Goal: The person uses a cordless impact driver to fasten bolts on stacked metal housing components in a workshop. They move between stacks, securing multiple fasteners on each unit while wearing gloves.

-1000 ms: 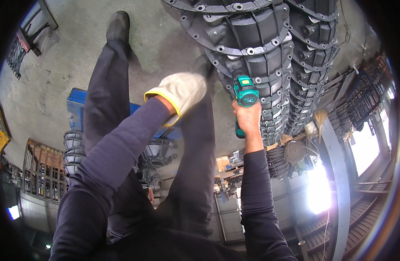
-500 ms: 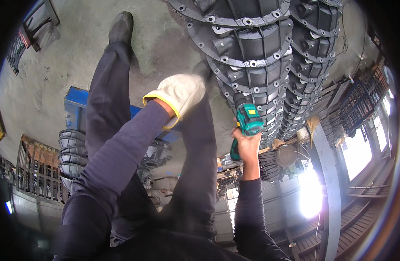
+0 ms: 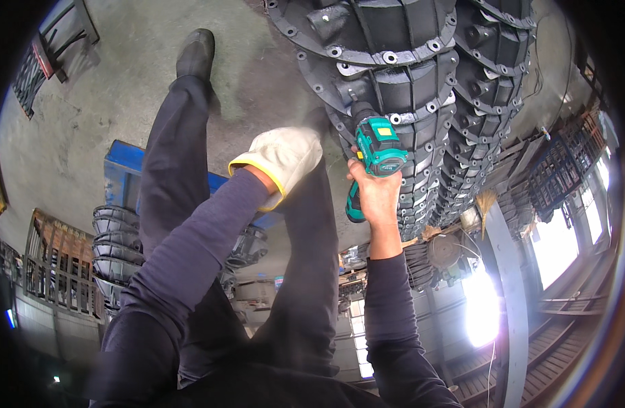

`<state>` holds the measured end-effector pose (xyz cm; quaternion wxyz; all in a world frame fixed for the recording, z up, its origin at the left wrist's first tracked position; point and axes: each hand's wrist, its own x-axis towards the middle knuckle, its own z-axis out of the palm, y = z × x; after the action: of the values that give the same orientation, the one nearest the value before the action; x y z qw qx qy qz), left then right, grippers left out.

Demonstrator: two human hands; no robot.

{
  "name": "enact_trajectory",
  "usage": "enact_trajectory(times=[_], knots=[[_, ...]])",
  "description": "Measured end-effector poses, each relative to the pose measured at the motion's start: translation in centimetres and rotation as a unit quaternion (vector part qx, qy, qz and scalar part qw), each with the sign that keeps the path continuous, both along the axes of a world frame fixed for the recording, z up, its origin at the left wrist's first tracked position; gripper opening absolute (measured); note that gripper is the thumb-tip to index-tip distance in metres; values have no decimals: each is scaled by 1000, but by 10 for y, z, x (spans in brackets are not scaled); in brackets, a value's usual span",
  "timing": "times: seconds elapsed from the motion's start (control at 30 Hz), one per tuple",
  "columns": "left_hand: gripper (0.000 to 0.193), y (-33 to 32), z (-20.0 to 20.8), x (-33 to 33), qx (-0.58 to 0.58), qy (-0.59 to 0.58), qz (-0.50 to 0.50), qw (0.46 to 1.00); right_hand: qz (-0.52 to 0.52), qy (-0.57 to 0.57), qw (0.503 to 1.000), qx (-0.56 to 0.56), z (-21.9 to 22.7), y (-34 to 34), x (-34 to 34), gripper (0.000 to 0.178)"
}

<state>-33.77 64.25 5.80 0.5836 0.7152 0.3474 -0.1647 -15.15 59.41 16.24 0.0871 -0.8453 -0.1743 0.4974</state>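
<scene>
Over grey floor (image 3: 135, 75), right fingers (image 3: 356, 170) grip a drill (image 3: 380, 146) beside stacked housings (image 3: 387, 88); gloved left fingers (image 3: 301, 145) unclear.

Floor (image 3: 132, 88): grey-green, concrete-looking, with darker brownish patch near top middle. Dark shoe (image 3: 195, 58) planted flat on it. Blue metal stand (image 3: 125, 163) on floor, partly behind trouser leg. Dark metal frame with reddish part (image 3: 47, 58) at far left, near edge. Black ribbed castings (image 3: 418, 88) stacked in two columns, right side; bases out of sight.
</scene>
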Motion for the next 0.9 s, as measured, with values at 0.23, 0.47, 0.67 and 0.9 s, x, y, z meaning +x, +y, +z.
enact_trajectory(times=[0.23,0.47,0.67,0.9], knots=[[20,6,3,1,-13,-15,41,999,-30,23,999,-15,3,20,0,23],[17,20,9,1,-5,-40,49,998,6,-7,996,-85,4,35,1,20],[23,38,15,1,-60,-36,3,998,84,-78,987,-117,-1,30,5,26],[23,43,18,0,-68,-32,30,997,109,-89,987,-76,-3,27,5,20]])
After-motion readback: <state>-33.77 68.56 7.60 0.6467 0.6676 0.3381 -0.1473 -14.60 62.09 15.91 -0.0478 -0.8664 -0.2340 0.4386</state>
